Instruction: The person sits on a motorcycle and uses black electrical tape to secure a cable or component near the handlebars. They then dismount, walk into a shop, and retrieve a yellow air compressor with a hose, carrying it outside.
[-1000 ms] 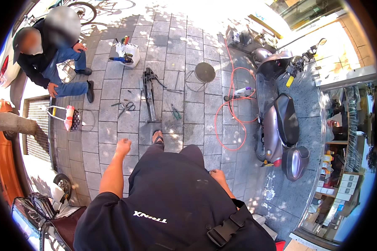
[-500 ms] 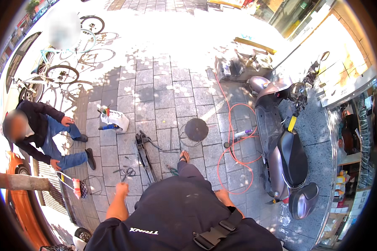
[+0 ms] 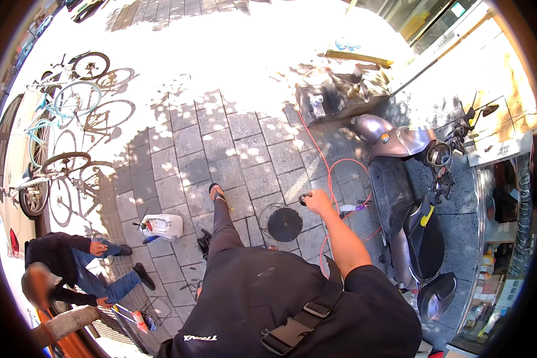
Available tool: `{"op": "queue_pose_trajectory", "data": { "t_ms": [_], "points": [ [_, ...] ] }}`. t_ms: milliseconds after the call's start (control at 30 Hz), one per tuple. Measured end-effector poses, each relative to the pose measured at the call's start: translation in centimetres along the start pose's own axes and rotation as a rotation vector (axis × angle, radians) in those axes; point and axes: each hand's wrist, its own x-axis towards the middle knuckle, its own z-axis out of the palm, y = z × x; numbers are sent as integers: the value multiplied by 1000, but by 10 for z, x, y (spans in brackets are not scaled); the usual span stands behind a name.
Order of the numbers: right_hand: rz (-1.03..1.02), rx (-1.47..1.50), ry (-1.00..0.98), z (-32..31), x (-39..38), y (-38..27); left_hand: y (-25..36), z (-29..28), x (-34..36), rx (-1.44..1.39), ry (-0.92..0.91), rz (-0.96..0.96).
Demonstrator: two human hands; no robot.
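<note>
My right hand (image 3: 317,203) is stretched out ahead and to the right, its fingers closed on a small black rounded thing (image 3: 304,199) whose kind I cannot make out. It is above the paving, near an orange hose (image 3: 330,170) and a white bottle with a purple end (image 3: 353,207). Left of that hand, a dark round disc (image 3: 285,224) lies on the ground. My left hand is mostly hidden by my body; only a sliver of skin (image 3: 198,292) shows beside my torso. Dark metal parts (image 3: 203,243) lie partly hidden by my left leg.
A grey scooter (image 3: 400,209) stands at the right, beside a shop front. A stone block (image 3: 340,98) stands ahead. At the left are a white container with tools (image 3: 162,227), a seated person (image 3: 77,262), parked bicycles (image 3: 59,131) and a car.
My right hand has reached forward from beside my body and now holds the small black thing. My left hand has drawn back behind my torso. My left foot now shows farther forward.
</note>
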Motion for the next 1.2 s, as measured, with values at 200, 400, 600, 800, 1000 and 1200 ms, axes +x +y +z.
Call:
{"op": "queue_pose_trajectory", "data": {
  "t_ms": [200, 400, 600, 800, 1000, 1200],
  "points": [
    [360, -90, -222, 79, 12, 18, 236, -133, 121, 42, 41, 44],
    [218, 23, -296, 168, 21, 70, 542, -250, 243, -83, 288, 371],
    [371, 264, -243, 159, 124, -30, 784, -243, 263, -38, 318, 554],
    [260, 272, -269, 1, 372, -131, 835, -196, 314, 173, 387, 608],
    [305, 353, 53, -282, 564, -208, 906, -85, 244, 461, -26, 195],
    [121, 313, 319, -420, 692, -276, 1029, -59, 319, 490, -75, 94]
  ]
}}
